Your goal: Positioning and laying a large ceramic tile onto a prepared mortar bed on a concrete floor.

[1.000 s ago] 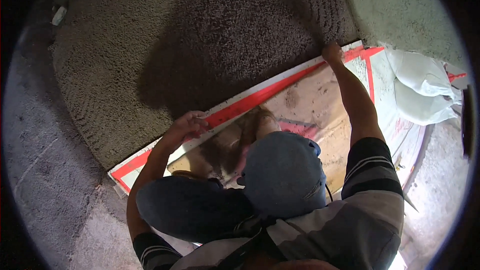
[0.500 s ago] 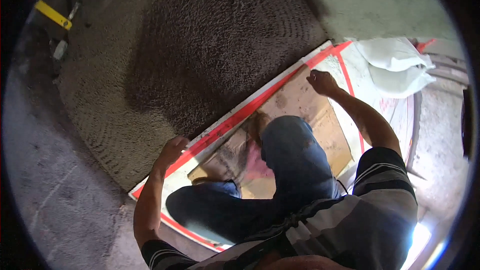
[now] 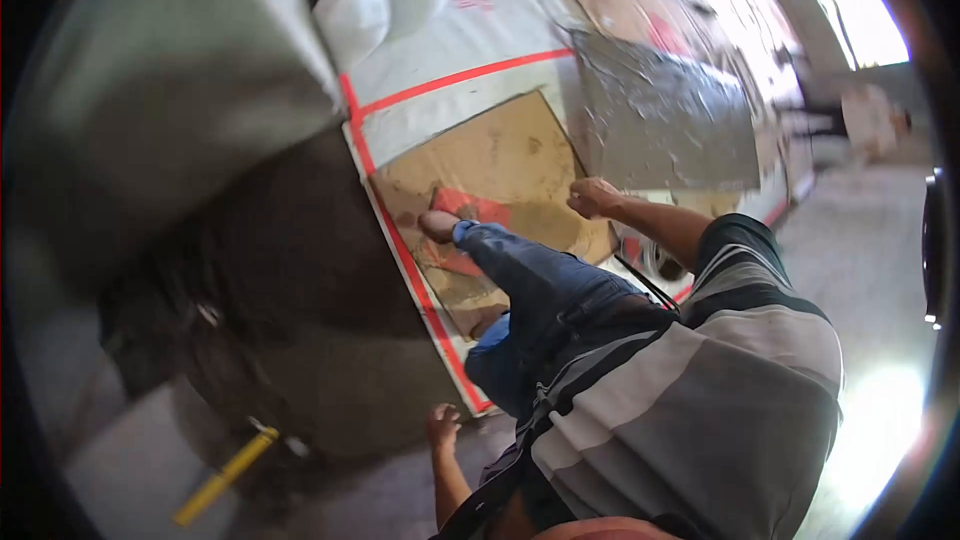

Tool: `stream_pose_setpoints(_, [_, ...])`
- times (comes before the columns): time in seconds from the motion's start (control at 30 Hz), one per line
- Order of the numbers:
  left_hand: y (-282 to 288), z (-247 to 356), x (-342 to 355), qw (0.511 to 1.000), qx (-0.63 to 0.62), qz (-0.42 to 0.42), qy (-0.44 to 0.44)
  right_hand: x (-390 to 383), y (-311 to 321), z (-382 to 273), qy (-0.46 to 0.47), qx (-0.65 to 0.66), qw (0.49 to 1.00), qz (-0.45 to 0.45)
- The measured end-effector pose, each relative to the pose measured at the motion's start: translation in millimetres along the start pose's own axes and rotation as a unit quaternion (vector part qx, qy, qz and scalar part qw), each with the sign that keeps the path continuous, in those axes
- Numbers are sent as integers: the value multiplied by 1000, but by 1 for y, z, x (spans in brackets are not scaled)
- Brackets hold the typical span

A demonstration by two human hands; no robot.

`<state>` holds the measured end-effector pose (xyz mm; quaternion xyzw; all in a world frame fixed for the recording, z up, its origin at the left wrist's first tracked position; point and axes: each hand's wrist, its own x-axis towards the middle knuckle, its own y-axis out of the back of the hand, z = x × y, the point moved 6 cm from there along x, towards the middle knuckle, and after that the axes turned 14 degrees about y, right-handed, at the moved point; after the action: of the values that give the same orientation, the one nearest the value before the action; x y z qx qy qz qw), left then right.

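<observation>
Brown sheet [image 3: 520,155], viewed from your head: it lies flat near the centre, its far corner toward 12 o'clock, with red tape [image 3: 404,252] along its 9 o'clock side and white sheeting [image 3: 450,40] beyond it at 12 o'clock. By its look it is card or thin board, so expect it to be light for its breadth, fairly stiff when held flat but apt to bow if lifted by one corner; the stained face suggests a dusty rather than slippery hold, and scuffs should matter little, though a softened edge could tear. Your foot [image 3: 437,227] bears on the 9 o'clock part, so that side would probably not lift freely; the edge at 3 o'clock offers the better purchase, taken with fingers beneath and thumb on top. Your right hand [image 3: 597,199] is over or just beside this edge, its grip loosely curled with nothing visible in it; whether the fingers are drawn together, or brush the sheet, cannot be told from this angle. Your left hand [image 3: 443,428], at 6 o'clock, is blurred, its fingers parted and its grip empty, near the lower end of the red tape and apart from the brown sheet.
</observation>
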<state>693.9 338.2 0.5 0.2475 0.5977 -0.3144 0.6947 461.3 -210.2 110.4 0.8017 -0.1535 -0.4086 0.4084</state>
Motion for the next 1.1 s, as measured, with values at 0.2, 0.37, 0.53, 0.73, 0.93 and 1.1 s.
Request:
stream_pose_setpoints(0.2, [-47,165,-43,925,355,46,-127,-181,-49,115,-210,143,967,32])
stream_pose_setpoints(0.37, [-147,341,-60,901,409,101,-108,-232,-106,160,-334,275,901,-12])
stream_pose_setpoints(0.53, [-293,449,-50,850,502,80,-139,-221,-73,199,-375,358,835,185])
stream_pose_setpoints(0.73, [-494,477,-24,742,659,-45,-116,-305,-108,195,-511,414,669,346])
stream_pose_setpoints(0.93, [-624,470,17,613,774,-78,-135,-363,-176,57,-661,579,339,336])
stream_pose_setpoints(1.1, [-749,384,30,476,847,-156,-178,-367,-228,21,-623,663,40,414])
